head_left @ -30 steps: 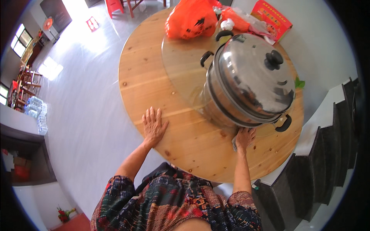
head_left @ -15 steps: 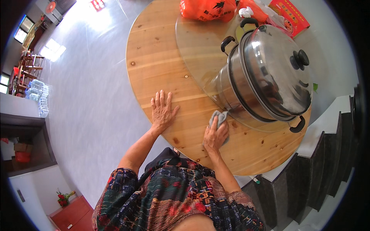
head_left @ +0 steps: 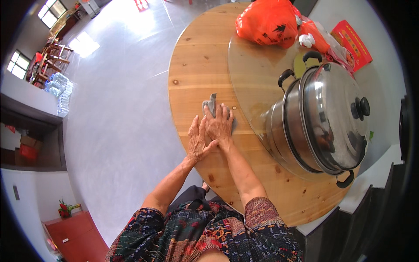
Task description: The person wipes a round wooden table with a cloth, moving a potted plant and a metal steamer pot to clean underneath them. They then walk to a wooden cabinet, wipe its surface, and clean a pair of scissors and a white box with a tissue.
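Under the fingers of my right hand (head_left: 219,127) is a crumpled grey cloth (head_left: 211,104), pressed against the round wooden table (head_left: 196,65). One end of the cloth sticks up past the fingertips. My left hand (head_left: 197,142) lies flat near the table's left edge with its fingers stretched out, holding nothing. Its thumb touches or overlaps the right wrist. To the right, a large lidded steel steamer pot (head_left: 323,118) with black handles stands on a clear glass turntable (head_left: 246,65).
An orange-red plastic bag (head_left: 268,22), a crumpled white tissue (head_left: 307,40) and a red box (head_left: 352,46) sit at the table's far side. Dark stairs (head_left: 345,227) run along the right. Water bottles (head_left: 63,98) and a red cabinet (head_left: 76,233) stand on the left.
My right hand has slid the cloth leftward and away across the wood, coming beside my left hand. The left hand stays flat on the table. The view has shifted left.
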Demonstrator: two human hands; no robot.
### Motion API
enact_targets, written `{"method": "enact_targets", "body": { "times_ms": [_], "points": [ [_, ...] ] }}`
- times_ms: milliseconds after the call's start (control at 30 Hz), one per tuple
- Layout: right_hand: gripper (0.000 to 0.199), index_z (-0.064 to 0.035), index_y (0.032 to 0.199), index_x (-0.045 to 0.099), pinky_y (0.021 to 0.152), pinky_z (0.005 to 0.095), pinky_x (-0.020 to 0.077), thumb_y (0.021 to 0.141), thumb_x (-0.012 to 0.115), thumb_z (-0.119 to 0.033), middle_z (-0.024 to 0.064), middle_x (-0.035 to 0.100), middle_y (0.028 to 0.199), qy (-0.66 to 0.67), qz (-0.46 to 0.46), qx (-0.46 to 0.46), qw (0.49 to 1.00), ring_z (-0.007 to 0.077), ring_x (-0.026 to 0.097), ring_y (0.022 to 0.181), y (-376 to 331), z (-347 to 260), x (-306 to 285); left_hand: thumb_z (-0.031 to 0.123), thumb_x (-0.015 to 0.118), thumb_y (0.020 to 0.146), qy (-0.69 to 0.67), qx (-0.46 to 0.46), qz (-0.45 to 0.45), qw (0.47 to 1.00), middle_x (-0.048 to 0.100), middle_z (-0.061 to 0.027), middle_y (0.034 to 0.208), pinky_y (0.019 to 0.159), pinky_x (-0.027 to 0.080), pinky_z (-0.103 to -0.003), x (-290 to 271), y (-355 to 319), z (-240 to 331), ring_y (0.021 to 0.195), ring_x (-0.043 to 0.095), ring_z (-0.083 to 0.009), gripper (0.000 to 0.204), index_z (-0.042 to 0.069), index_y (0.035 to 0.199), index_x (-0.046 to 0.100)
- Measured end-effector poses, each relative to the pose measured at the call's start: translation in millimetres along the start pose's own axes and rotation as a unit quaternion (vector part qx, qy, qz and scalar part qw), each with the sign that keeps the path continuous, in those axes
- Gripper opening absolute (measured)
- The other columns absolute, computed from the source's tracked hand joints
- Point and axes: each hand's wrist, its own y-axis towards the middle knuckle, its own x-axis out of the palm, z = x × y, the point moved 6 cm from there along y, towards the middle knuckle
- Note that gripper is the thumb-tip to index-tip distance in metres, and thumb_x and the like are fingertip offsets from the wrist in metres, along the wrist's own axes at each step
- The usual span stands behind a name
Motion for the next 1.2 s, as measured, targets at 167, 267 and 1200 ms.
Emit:
{"method": "enact_targets", "body": {
  "times_ms": [167, 267, 1200],
  "points": [
    [0.051, -0.0261, 0.132, 0.052, 0.107, 0.0571, 0.0223, 0.082, 0.058, -0.036, 0.0165, 0.04, 0.14, 0.056, -0.035, -0.058, 0.996, 0.0361, 0.033, 0.132, -80, -28, -14, 0.055, 0.058, 0.082, -0.039, -0.043, 0.021, 0.998, 0.02, -0.0276, 0.149, 0.111, 0.018, -0.05, -6, 3, -8, 0.137, 0.022, -0.0435, 0.087, 0.006, 0.147, 0.026],
    [0.054, -0.0281, 0.132, 0.052, 0.107, 0.0569, 0.0218, 0.08, 0.061, -0.036, 0.0153, 0.038, 0.142, 0.083, -0.05, -0.082, 0.992, 0.036, 0.033, 0.131, -139, -33, -71, 0.051, 0.061, 0.082, 0.037, -0.026, 0.016, 0.999, 0.026, -0.0268, 0.146, 0.111, 0.019, -0.05, 1, 5, -8, 0.136, 0.024, -0.0432, 0.081, 0.006, 0.144, 0.034],
    [0.055, -0.0239, 0.146, 0.031, 0.098, 0.0579, 0.0277, 0.097, 0.036, -0.048, 0.0227, 0.033, 0.141, -0.267, -0.012, 0.663, 0.699, 0.0382, 0.032, 0.129, -441, 308, -193, 0.063, 0.044, 0.087, 0.289, -0.189, -0.16, 0.925, -0.003, -0.0225, 0.156, 0.113, 0.017, -0.054, -10, -18, -54, 0.144, -0.009, -0.0411, 0.084, 0.021, 0.152, 0.012]
  ]
}}
